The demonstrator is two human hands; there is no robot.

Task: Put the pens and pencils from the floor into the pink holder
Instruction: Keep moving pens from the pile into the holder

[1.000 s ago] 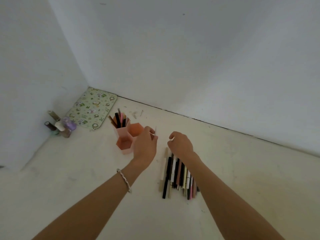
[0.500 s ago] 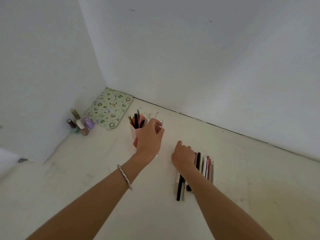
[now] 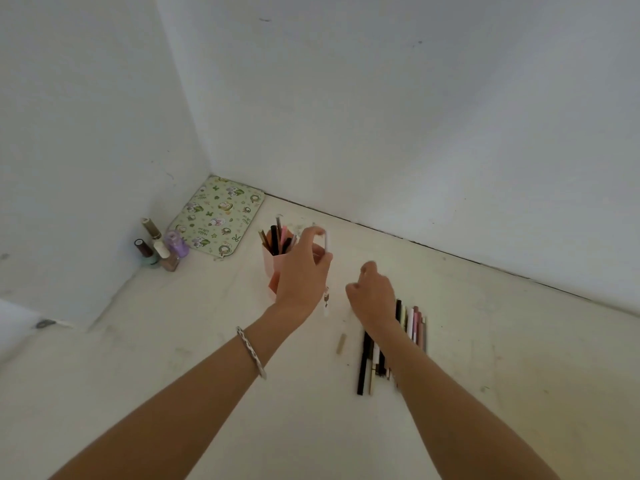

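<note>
The pink holder (image 3: 271,264) stands on the floor near the corner with several pens and pencils sticking out of its back cell. My left hand (image 3: 303,271) is right in front of it, closed on a white pen (image 3: 327,241) held upright over the holder's right side. My right hand (image 3: 374,296) hovers, fingers bent, over the far end of a row of pens and pencils (image 3: 369,362) on the floor; whether it holds one is hidden. A short beige piece (image 3: 341,344) lies alone to the left of the row.
Several nail polish bottles (image 3: 161,249) stand against the left wall. A green patterned pad (image 3: 218,218) lies flat in the corner. White walls close the left and far sides. Pale floor stretches to the right and towards me.
My left hand has carried the white pen from beside the right hand up over the holder. My right hand has dropped back onto the row of pens. The view has shifted left.
</note>
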